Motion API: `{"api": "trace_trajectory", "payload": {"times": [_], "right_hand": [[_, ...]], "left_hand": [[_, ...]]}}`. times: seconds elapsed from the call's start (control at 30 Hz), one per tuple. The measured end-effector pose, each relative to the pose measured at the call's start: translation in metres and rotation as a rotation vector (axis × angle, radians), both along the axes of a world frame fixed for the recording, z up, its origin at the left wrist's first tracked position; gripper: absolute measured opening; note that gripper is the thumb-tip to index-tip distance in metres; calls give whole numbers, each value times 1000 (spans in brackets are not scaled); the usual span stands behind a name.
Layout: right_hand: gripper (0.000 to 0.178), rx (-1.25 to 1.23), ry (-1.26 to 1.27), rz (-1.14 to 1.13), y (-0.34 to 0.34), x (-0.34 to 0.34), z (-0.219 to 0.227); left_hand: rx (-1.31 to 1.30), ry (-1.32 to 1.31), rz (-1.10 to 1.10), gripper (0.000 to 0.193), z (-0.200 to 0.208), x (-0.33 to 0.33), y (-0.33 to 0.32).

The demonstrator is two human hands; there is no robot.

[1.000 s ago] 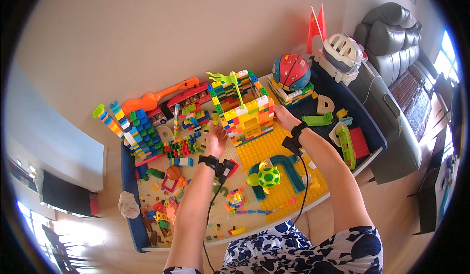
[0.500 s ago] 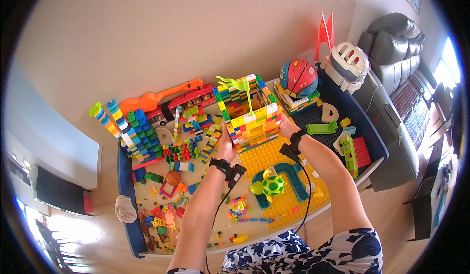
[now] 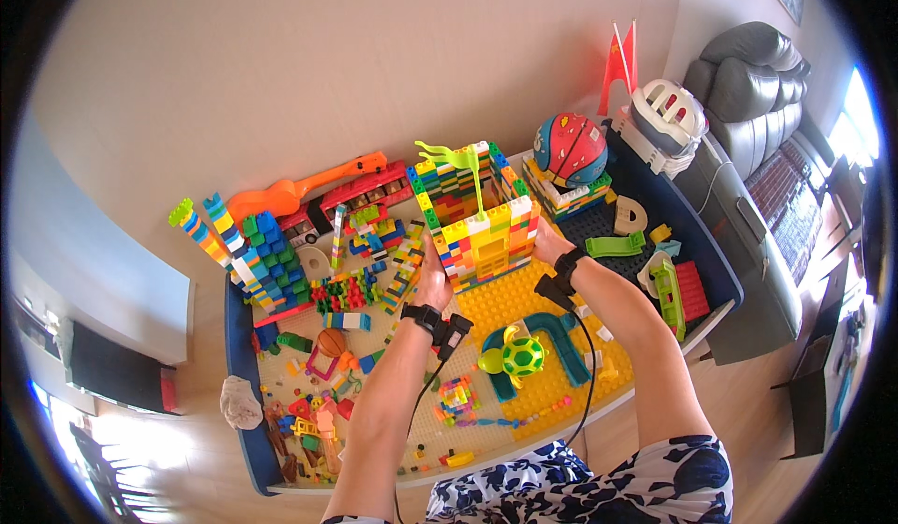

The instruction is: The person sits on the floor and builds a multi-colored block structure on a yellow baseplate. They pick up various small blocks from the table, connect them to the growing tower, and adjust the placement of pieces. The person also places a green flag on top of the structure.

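Observation:
A roofless house of colourful toy bricks (image 3: 458,243), with a yellow door piece in its front wall, stands on the play table. My left hand (image 3: 433,276) is pressed along its left side, and my right hand (image 3: 551,243) lies against its right side, so the house is held between them. The fingers of both hands are partly hidden behind its walls. A lime-green flag piece (image 3: 477,187) rises above the front wall. Nearer to me, a green toy turtle (image 3: 521,356) sits beside a curved teal track piece (image 3: 567,360) on the yellow studded plate (image 3: 477,311).
Left of the house are a brick staircase tower (image 3: 271,253), a red toy bus (image 3: 369,187) and an orange toy guitar (image 3: 299,187). A ball (image 3: 571,150) rests on a brick base to the right. Small loose toys (image 3: 313,421) cover the table's near left.
Almost nothing differs. Both hands stay on the sides of the brick house, and the house keeps its place.

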State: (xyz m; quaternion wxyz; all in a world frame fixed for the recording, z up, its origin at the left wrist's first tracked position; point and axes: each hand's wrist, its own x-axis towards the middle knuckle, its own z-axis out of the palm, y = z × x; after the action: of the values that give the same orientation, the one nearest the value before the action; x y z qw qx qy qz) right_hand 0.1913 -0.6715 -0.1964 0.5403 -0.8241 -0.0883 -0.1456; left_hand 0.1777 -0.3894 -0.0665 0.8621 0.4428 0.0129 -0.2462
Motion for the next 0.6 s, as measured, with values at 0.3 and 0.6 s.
{"api": "trace_trajectory", "payload": {"times": [0.3,0.6], "right_hand": [[51,-261,-118,-46,21,-24,38],[52,625,616,-237,10,-34,126]], "left_hand": [[-33,66,13,58,-9,5,7],[81,123,113,56,2,18,36]]}}
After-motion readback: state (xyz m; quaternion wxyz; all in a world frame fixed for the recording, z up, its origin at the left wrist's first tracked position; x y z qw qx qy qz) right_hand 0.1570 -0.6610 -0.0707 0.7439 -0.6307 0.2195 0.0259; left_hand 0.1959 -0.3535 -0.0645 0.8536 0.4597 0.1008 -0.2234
